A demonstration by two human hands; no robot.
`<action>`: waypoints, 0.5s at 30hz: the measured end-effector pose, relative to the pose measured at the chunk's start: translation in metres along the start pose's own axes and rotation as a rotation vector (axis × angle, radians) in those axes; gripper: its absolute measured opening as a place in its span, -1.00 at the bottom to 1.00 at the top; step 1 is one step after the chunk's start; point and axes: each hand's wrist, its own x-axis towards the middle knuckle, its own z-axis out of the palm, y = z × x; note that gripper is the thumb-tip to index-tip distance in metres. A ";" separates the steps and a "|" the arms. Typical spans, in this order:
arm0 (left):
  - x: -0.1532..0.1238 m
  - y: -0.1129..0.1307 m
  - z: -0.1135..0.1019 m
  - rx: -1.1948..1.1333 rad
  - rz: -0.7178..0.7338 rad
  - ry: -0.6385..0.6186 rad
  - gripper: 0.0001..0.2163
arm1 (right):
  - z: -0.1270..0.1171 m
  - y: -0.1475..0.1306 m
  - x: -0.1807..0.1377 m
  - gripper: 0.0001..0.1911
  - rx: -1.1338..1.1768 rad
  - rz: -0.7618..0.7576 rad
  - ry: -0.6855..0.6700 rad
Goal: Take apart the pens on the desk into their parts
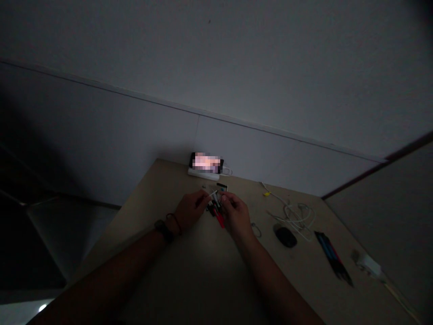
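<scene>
A dim room is seen, with a beige table (189,271) against a white wall. Above the table's middle, a small red-handled tool (218,218) is gripped between the left hand (190,208) and right hand (236,213), fingers closed. A black mouse (285,236) lies nearby.

A phone (206,163) with a lit screen leans at the far edge of the table (189,271), on a white block (203,174). To the right lie a tangle of white cable (294,215), a dark mouse (285,236), a dark flat packet (333,257) and a white plug (367,263).
</scene>
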 end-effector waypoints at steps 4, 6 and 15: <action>-0.001 0.001 0.000 0.073 0.022 -0.044 -0.69 | 0.002 -0.004 -0.002 -0.60 0.217 0.120 0.025; -0.001 0.002 0.000 0.091 0.025 -0.045 -0.70 | 0.003 -0.007 -0.003 -0.58 0.235 0.118 0.036; -0.001 0.002 0.001 0.103 0.029 -0.071 -0.70 | 0.001 -0.004 -0.001 -0.60 0.249 0.093 0.092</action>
